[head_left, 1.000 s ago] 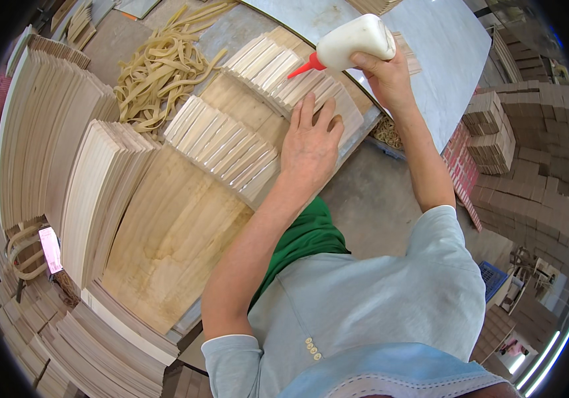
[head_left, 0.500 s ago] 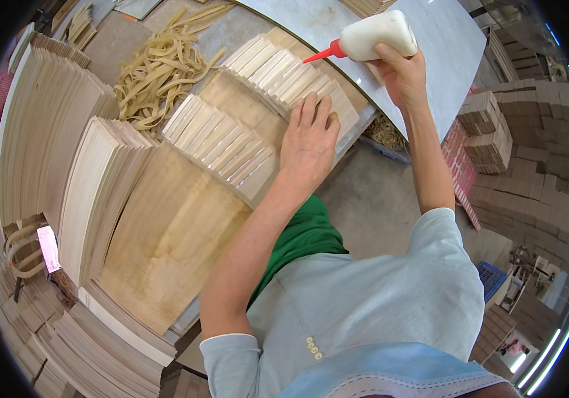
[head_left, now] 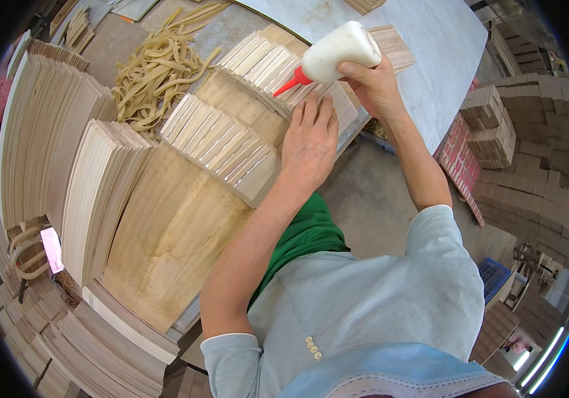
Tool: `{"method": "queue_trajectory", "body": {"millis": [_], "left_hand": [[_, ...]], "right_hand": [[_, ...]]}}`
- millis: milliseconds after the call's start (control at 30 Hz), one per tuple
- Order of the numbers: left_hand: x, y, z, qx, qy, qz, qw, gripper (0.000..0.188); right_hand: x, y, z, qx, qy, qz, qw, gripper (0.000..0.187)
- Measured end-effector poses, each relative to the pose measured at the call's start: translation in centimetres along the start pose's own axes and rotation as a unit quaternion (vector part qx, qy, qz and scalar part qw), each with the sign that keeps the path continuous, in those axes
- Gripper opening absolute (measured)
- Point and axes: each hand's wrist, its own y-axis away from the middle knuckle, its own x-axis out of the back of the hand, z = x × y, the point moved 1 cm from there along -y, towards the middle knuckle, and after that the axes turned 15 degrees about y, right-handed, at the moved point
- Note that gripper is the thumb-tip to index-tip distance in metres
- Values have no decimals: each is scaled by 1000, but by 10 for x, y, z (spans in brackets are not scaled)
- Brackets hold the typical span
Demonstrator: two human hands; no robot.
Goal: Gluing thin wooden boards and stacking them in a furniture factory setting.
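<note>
Too hard a squeeze could flood the wooden slats (head_left: 252, 61); a slip of the left hand (head_left: 309, 144) could skew their row. White bottle (head_left: 341, 54) sits above the upper slat row, in the right hand (head_left: 372, 81), thumb and fingers wrapped round its body. Long axis slants: red nozzle (head_left: 287, 85) down-left, base up-right. Left fingers slightly spread, resting on the row's right end. Whether nozzle touches wood: can't tell from this angle.

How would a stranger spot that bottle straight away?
Find the pale marbled tabletop at the upper right. Across its left edge in the picture, the right hand grips a squeeze bottle. Its white body and pointed red nozzle set it apart from the tan wooden strips.
</note>
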Motion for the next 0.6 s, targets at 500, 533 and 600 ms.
{"method": "queue_trajectory", "body": {"millis": [500,533,600], "left_hand": [[3,1,2,0,-6,-6,1000,35],[3,1,2,-1,-6,-6,1000,35],[0,1,2,-12,-22,-16,1000,42]], "right_hand": [[30,-13,-7,63,59,39,996,51],[33,-14,-8,65,62,45,995,50],[37,-16,-12,75,73,48,993,50]]}}
